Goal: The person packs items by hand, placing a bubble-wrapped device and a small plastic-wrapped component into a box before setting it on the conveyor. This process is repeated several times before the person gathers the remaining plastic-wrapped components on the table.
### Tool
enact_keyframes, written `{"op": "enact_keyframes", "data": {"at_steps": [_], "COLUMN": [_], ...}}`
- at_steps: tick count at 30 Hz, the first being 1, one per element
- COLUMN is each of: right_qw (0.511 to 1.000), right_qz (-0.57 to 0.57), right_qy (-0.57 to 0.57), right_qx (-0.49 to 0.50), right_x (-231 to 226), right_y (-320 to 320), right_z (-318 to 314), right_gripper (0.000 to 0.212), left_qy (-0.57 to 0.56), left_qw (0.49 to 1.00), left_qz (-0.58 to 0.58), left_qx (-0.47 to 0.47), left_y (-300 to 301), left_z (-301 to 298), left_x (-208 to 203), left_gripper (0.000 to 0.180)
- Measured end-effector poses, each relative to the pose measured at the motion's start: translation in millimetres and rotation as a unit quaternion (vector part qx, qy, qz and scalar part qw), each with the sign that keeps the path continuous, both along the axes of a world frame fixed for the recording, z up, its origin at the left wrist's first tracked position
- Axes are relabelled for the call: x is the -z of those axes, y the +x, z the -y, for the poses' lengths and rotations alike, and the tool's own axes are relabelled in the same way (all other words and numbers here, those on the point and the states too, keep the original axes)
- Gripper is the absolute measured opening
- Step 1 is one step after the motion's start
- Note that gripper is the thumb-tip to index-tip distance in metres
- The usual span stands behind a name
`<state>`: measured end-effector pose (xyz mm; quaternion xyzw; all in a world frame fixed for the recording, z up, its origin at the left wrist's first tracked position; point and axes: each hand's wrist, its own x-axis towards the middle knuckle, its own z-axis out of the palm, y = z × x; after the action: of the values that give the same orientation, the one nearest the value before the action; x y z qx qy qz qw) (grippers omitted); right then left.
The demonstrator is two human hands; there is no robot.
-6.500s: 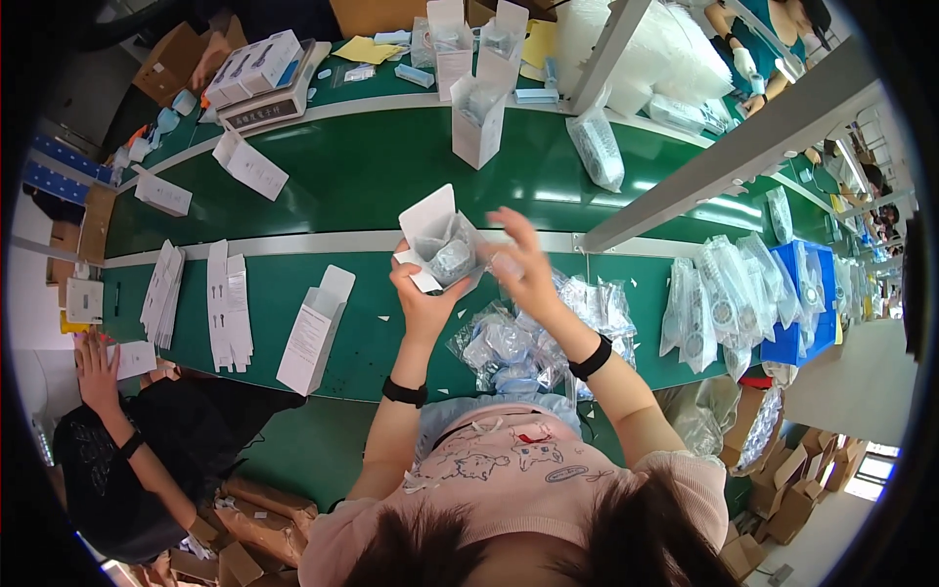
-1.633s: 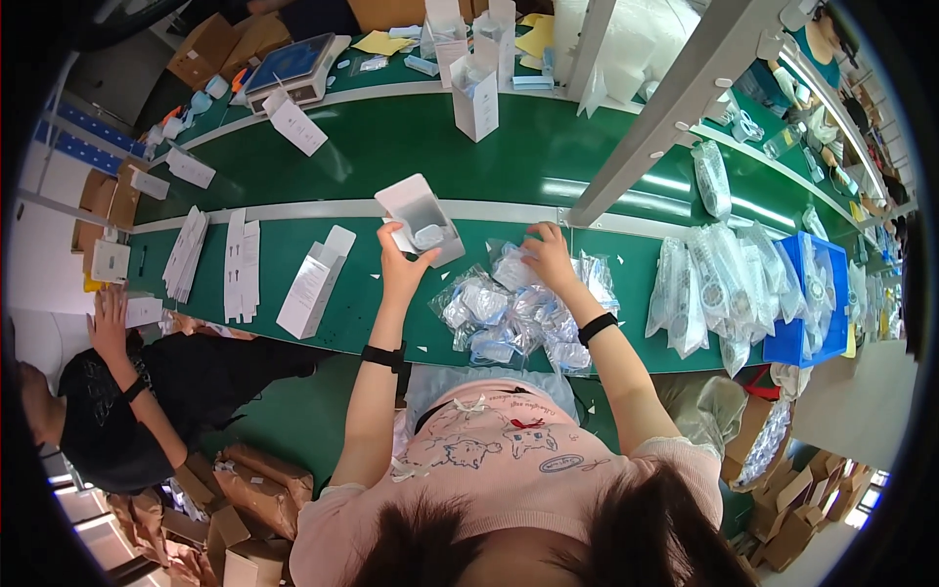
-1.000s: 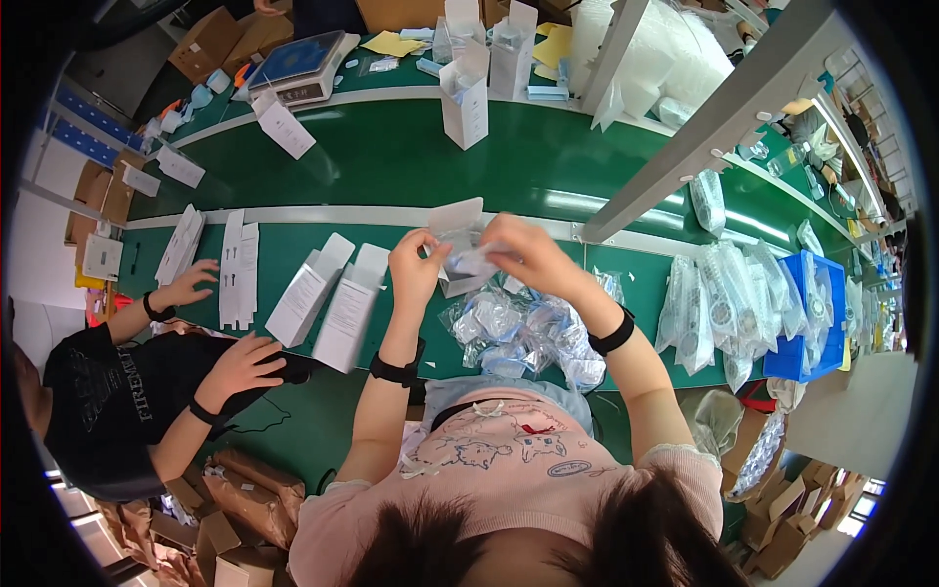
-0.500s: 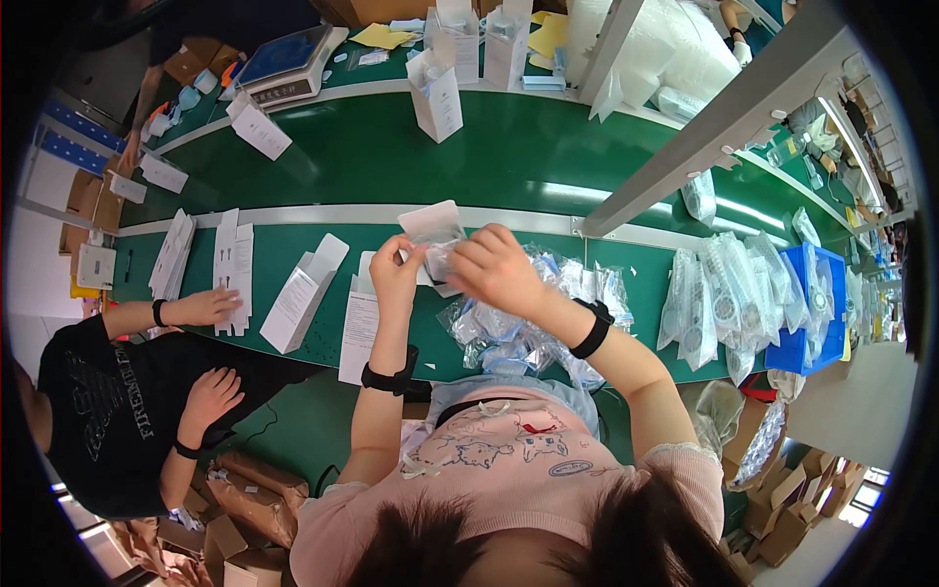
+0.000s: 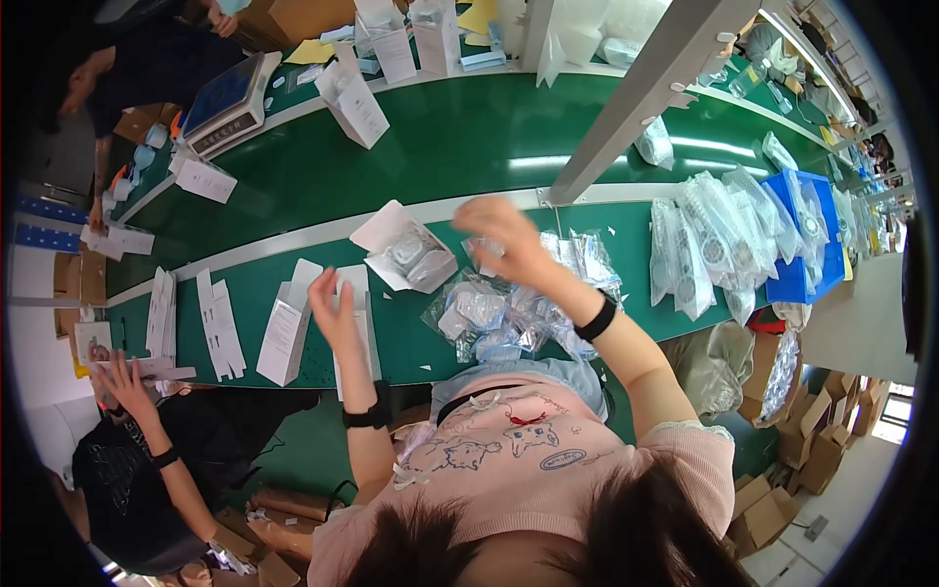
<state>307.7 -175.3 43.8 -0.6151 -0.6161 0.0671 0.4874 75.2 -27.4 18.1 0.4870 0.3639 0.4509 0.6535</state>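
An open white carton [image 5: 380, 231] lies tilted on the green bench, its flap raised and clear-bagged parts [image 5: 421, 260] showing inside. My left hand [image 5: 337, 311] is empty, with fingers apart, to the left of this carton and over a flat white carton [image 5: 364, 347]. Right of the carton, my right hand [image 5: 507, 243] hovers with fingers stretched, slightly blurred, and nothing visible in it. Below it spreads a pile of small clear bags [image 5: 489, 308] with white and blue contents. A standing white carton [image 5: 284, 338] is just left of my left hand.
Flattened cartons [image 5: 219, 323] lie farther left, near a co-worker's hand [image 5: 127, 386]. Bubble-wrap bags [image 5: 699, 240] lean by a blue bin [image 5: 827, 235] at right. A grey post [image 5: 650, 108] rises beyond my right hand. Open cartons [image 5: 354, 106] stand across the green belt [image 5: 450, 137].
Both hands have let go of the carton, which now rests on the bench; my left hand has moved left and down. The view has shifted. The co-worker's hand has left the flattened cartons.
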Motion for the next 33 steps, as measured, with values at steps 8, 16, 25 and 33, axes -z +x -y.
{"op": "enact_keyframes", "data": {"at_steps": [8,16,25,33], "right_qw": [0.987,0.966,0.965,0.913], "right_qz": [-0.089,-0.238,-0.134,-0.047], "right_qy": [-0.103,-0.095,-0.031,-0.396], "right_qx": [-0.085,-0.041,0.222,-0.084], "right_x": [15.5,62.1,61.3,30.8], "right_y": [-3.0,0.5,139.1,86.2], "right_z": [-8.5,-74.3,-138.7,27.2], "right_gripper": [0.096,0.086,0.091,0.062], "left_qy": [0.275,0.223,0.086,0.021], "left_qw": [0.717,0.719,0.828,0.909], "left_qz": [-0.63,-0.64,-0.496,-0.343], "left_qx": [0.116,0.157,0.247,0.237], "left_y": [-64.5,-42.2,-60.7,-38.7], "left_z": [19.0,46.6,8.5,7.1], "left_x": [45.5,36.1,79.9,69.0], "left_gripper": [0.082,0.089,0.081,0.082]}}
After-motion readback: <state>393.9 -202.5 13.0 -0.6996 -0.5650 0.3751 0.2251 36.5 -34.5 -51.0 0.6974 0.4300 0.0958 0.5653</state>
